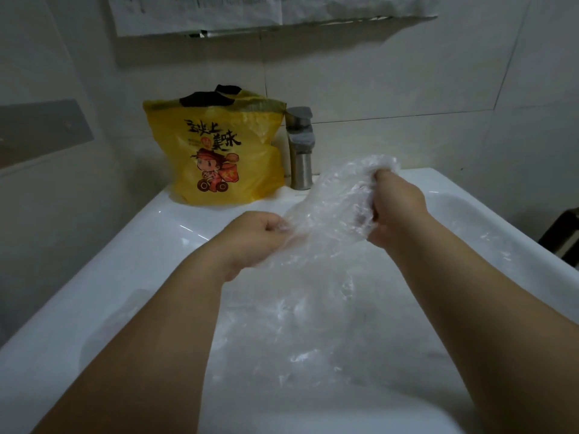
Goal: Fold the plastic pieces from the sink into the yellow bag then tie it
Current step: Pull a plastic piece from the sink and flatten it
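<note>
The clear, crinkled plastic piece [332, 208] was up off the basin when I looked, stretched between both hands above the white ceramic sink [94, 277]. Its long axis ran on a slant, from low and near at the left to higher and farther at the right. My left hand [257, 236] pinched the near lower end with curled fingers. My right hand [394, 208] had a bunched fistful of the far upper end, and film bulged out above the knuckles. More clear plastic [313, 324] lay loose in the basin, under and between my forearms, so I judged the job far from done.

The relation I cared about was where the yellow printed plastic bag [219, 151] lay from the hands: beyond them and to the left, upright on the sink's back ledge. It was well apart from the piece, with bare ledge between. My left hand was the nearer one to it. Black material [213, 95] showed at the bag's top, and I could not tell how wide the mouth stood. I reckoned the piece should be folded end to end first, then carried up and leftward to go in from above.

The brushed metal tap [300, 148] stood just right of the bag, between it and my right hand, so a carry from that side risked snagging.
</note>
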The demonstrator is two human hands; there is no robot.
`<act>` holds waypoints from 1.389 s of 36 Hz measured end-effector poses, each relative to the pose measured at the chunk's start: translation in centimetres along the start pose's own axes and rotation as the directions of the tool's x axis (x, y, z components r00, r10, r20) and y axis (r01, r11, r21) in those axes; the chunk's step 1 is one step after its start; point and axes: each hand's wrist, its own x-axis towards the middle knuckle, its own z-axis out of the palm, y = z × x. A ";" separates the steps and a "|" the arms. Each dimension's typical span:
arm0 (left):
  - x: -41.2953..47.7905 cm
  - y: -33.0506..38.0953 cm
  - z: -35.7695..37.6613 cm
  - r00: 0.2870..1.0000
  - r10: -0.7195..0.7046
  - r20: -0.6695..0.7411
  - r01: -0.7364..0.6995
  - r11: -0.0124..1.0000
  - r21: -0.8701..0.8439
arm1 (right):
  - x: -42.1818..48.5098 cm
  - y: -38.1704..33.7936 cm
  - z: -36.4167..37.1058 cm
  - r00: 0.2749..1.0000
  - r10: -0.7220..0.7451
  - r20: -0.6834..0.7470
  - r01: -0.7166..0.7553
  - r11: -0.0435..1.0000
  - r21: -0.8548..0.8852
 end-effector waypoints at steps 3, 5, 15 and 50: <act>0.1 -0.1 -0.1 1.000 -0.015 0.001 0.014 0.998 0.069 | -0.2 0.2 0.1 0.986 -0.165 0.039 0.169 0.966 -0.193; 0.0 0.4 -0.4 0.999 -0.013 0.052 0.018 0.995 -0.094 | -0.4 0.4 0.2 0.968 -0.213 0.132 0.240 0.939 -0.247; 0.8 1.3 -0.3 0.943 0.012 -0.332 -0.178 0.862 -0.475 | -0.6 1.6 0.6 0.912 0.081 0.401 0.146 0.852 -0.503; -0.3 1.0 -1.2 0.993 -0.105 -0.061 0.018 0.622 -0.783 | -0.3 1.3 -0.3 0.978 -0.129 0.164 0.172 0.944 -0.283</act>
